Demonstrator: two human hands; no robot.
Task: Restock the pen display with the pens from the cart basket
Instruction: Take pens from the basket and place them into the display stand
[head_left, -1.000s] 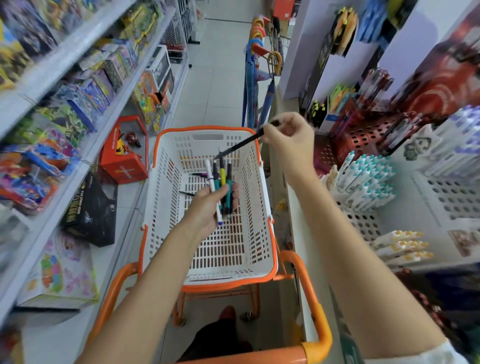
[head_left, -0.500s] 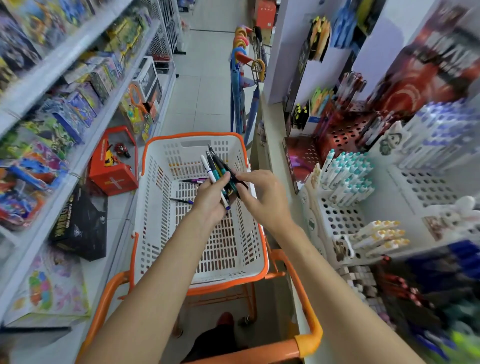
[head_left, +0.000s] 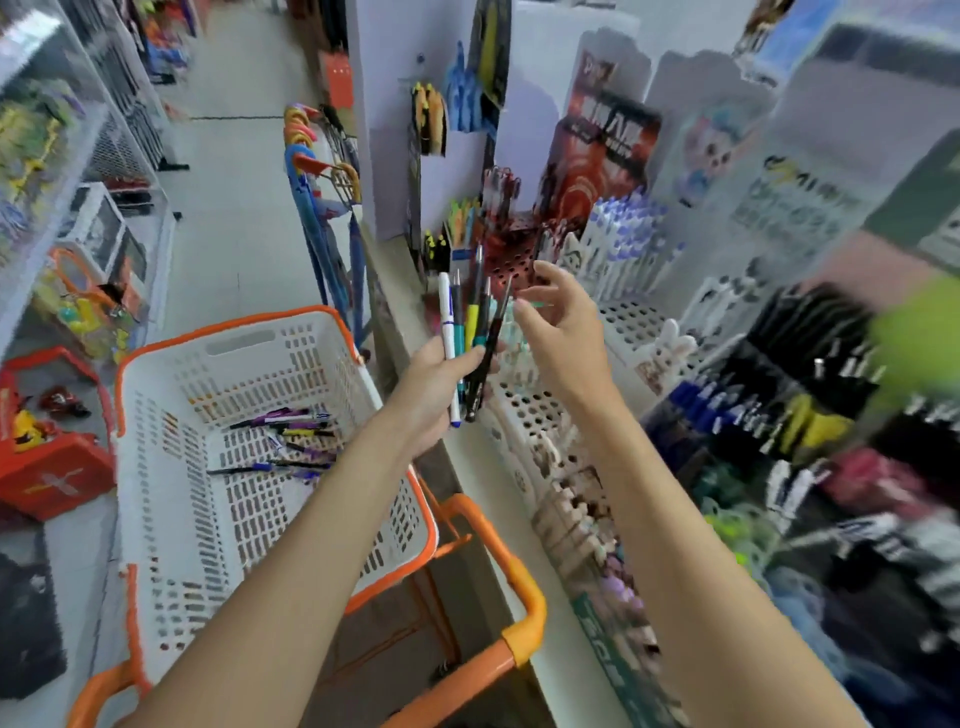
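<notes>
My left hand (head_left: 434, 387) grips a bundle of several pens (head_left: 470, 317), upright, over the shelf edge to the right of the basket. My right hand (head_left: 563, 332) hovers just right of the bundle's tips, thumb and fingers spread; a blurred teal streak lies at its fingertips. The white cart basket (head_left: 171, 467) with an orange rim sits lower left, and several loose pens (head_left: 291, 431) lie on its floor. The pen display (head_left: 530, 410), white perforated racks with rows of pens, runs along the right, behind and below my hands.
The orange cart handle (head_left: 519, 623) is below my arms. Hanging umbrellas (head_left: 322, 208) stand beyond the basket. A red toy box (head_left: 47, 467) and toy shelves line the left. The tiled aisle floor (head_left: 244, 208) stretches ahead. The right side is blurred.
The view has swung right toward the display. My left hand has carried the pen bundle up and right, out of the basket to the racks. My right hand has come off the bundle.
</notes>
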